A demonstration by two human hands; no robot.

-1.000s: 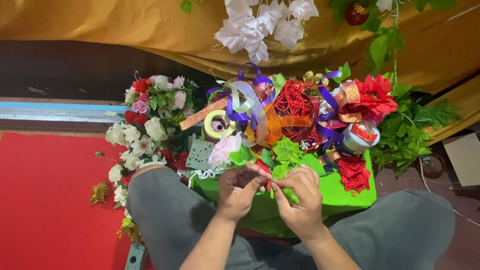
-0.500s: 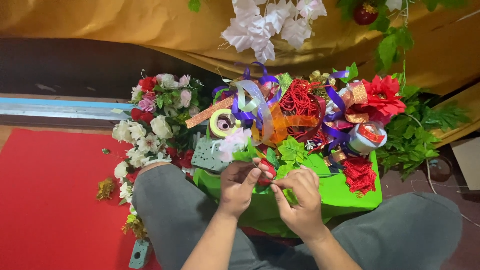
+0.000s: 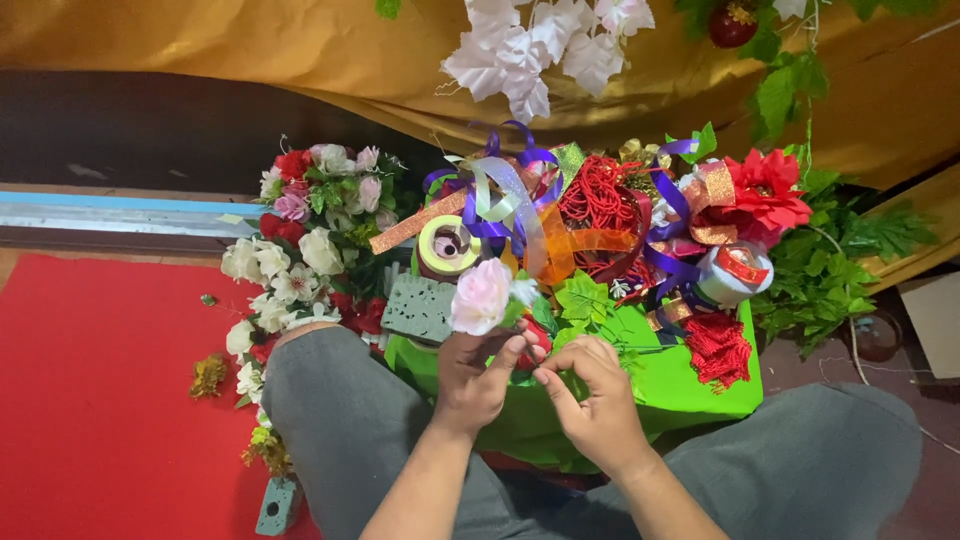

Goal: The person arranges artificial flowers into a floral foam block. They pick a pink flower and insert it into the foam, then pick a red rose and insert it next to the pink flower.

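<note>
We've got the pink flower (image 3: 481, 296) pinched by its stem in our left hand (image 3: 478, 378), just above the green box (image 3: 700, 385). Our right hand (image 3: 592, 395) nips the stem's low end — fingers pressed together. The stem runs roughly upright, bloom pointing away from us. Too hard a tug could probably snap it — or knock the ribbon rolls (image 3: 448, 246).

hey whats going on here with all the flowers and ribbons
A person sits with a green box across their lap and works at an artificial pink flower. The left hand holds it up by the stem, and the right hand pinches at the stem just beside it, near something small and red. The box is heaped with ribbons, red beads, a tape roll and a grey foam block. A bunch of white, pink and red flowers lies to the left on the floor.
</note>
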